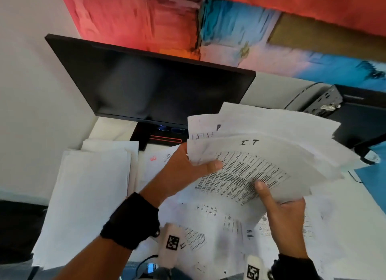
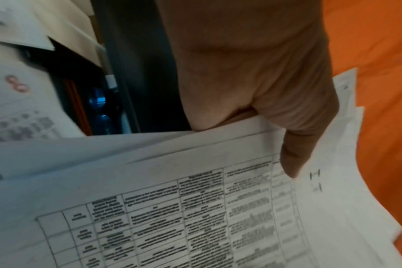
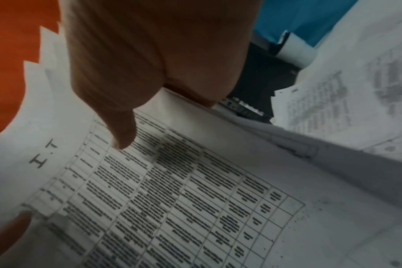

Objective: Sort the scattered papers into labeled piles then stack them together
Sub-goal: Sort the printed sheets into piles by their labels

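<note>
a dark monitor [image 1: 150,85] stands before a red and blue painting [image 1: 229,25], near a small black box [image 1: 325,102].

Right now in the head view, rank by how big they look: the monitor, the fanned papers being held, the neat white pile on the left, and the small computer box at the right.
1. Monitor
2. Fanned papers and neat white pile: look alike, so unranked; the pile lies nearer the camera.
3. Small computer box

Fanned bundle of papers [image 1: 269,154] raised mid-right of frame, top sheet a printed table marked "I.T". Loose printed sheets [image 1: 219,217] lie scattered lower centre; white pile [image 1: 87,187] at left.
</note>
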A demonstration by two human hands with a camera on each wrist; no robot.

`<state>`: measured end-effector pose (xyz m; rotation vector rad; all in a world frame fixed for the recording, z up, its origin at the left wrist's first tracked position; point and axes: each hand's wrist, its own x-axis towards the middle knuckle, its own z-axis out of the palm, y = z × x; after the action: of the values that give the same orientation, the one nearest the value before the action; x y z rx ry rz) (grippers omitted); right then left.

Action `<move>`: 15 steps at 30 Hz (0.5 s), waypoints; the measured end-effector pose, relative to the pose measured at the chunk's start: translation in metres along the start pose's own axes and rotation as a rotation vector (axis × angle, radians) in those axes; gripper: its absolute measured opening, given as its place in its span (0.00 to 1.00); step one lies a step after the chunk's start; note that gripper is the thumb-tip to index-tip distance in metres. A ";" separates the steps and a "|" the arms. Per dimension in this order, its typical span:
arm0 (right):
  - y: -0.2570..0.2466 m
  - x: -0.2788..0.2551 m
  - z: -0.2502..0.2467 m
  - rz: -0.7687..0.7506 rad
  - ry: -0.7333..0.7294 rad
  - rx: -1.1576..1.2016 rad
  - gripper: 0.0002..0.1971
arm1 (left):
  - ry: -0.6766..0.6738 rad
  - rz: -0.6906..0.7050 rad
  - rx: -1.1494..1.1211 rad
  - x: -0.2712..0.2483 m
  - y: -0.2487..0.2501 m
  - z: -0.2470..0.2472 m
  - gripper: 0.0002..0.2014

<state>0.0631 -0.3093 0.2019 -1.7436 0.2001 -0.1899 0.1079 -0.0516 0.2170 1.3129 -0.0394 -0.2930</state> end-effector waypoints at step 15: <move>0.003 0.026 0.040 -0.007 -0.048 0.219 0.25 | -0.027 0.090 0.078 0.012 -0.014 -0.040 0.27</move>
<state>0.0972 -0.2782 0.1920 -1.5293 0.1327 -0.1687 0.1242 -0.0196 0.1917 1.3801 -0.1337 -0.2347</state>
